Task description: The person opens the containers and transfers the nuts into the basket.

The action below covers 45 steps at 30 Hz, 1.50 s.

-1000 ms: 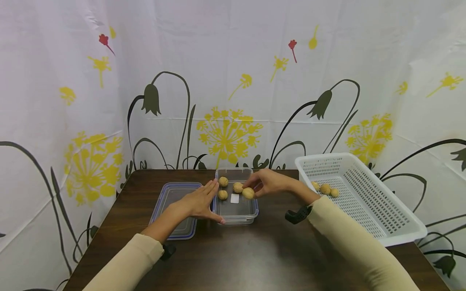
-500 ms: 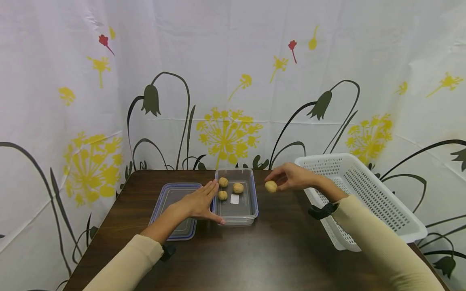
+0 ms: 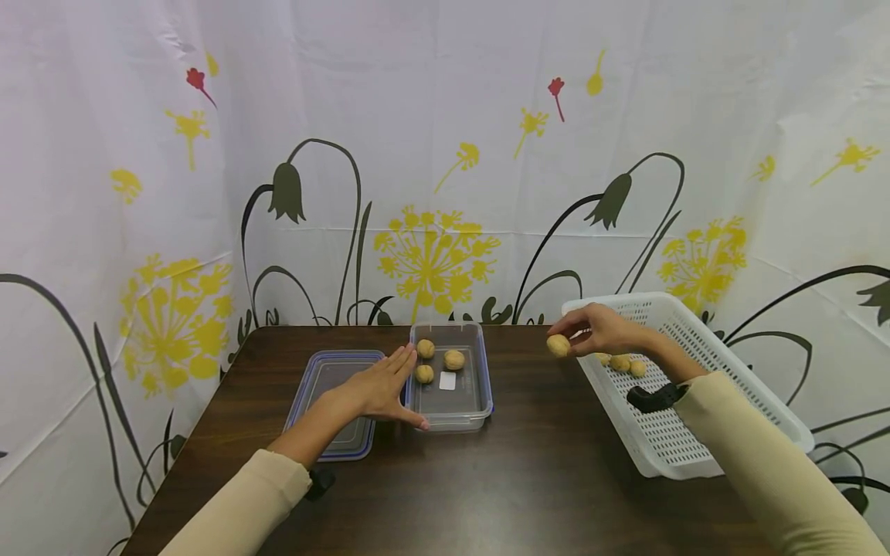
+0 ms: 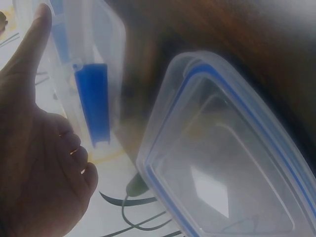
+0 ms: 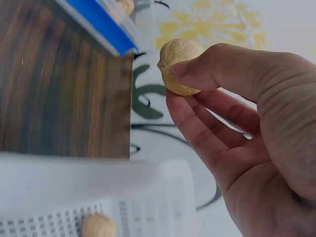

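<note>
Walnuts (image 3: 455, 360) in box (image 3: 452, 421) — lid (image 3: 332, 371) left, basket (image 3: 730, 378) right

Plain cream sleeves (image 3: 772, 455) with black wrist straps (image 3: 652, 398)

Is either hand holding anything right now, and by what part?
The right hand pinches a walnut by its shell, thumb tip at the seam. The left hand grips nothing, spread at the side of the clear plastic container.

Creased white flower-printed curtain (image 3: 431, 170), dark wood-grained table (image 3: 514, 463), soft light reflected on it
</note>
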Tool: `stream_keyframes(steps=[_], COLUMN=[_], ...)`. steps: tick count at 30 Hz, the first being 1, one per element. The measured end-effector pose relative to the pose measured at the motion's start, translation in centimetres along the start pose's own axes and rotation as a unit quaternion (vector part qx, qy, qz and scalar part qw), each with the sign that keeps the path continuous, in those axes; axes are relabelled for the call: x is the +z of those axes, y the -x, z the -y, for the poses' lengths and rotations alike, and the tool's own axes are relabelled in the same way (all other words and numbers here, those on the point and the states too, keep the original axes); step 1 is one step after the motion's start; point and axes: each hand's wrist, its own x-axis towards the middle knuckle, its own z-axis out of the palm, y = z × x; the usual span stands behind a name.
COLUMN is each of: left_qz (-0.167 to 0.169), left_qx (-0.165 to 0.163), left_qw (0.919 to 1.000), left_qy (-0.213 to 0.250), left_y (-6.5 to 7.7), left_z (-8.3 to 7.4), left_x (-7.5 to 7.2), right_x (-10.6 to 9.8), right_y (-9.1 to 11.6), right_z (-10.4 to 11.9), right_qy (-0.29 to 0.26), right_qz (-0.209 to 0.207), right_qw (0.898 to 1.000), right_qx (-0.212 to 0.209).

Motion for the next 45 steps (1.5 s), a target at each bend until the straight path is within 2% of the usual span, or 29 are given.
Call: stream_keyframes(steps=[3, 10, 16, 21, 25, 37, 45], left_qz=[0.001, 0.0, 0.001, 0.001, 0.001, -0.003, -0.001], left_qx=[-0.001, -0.004, -0.003, -0.004, -0.003, -0.002, -0.002], left_qw=[1.0, 1.0, 1.0, 1.0, 1.0, 1.0, 1.0], left_qy=[0.001, 0.001, -0.001, -0.001, 0.002, 0.0, 0.001], left_y=[0.0, 0.0, 0.0, 0.0, 0.0, -0.1, 0.0], left_z=[0.0, 0.0, 0.1, 0.1, 0.1, 0.3, 0.3], left_x=[0.0, -0.1, -0.1, 0.0, 0.2, 0.5, 0.3], right_x=[-0.9, -2.8, -3.4, -3.0, -2.3, -0.6, 0.1], right_y=[1.0, 3.4, 5.4, 6.5, 7.1, 7.6, 7.1], right_z=[-0.7, -2.0, -3.6, -5.6, -6.7, -8.1, -8.5], right_qy=[-0.014, 0.002, 0.009, 0.028, 0.019, 0.004, 0.009], right_qz=[-0.005, -0.024, -0.03, -0.02, -0.009, 0.024, 0.035], right_qw=[1.0, 0.999, 0.998, 0.995, 0.993, 0.988, 0.989], right_qx=[0.004, 0.033, 0.058, 0.096, 0.119, 0.154, 0.147])
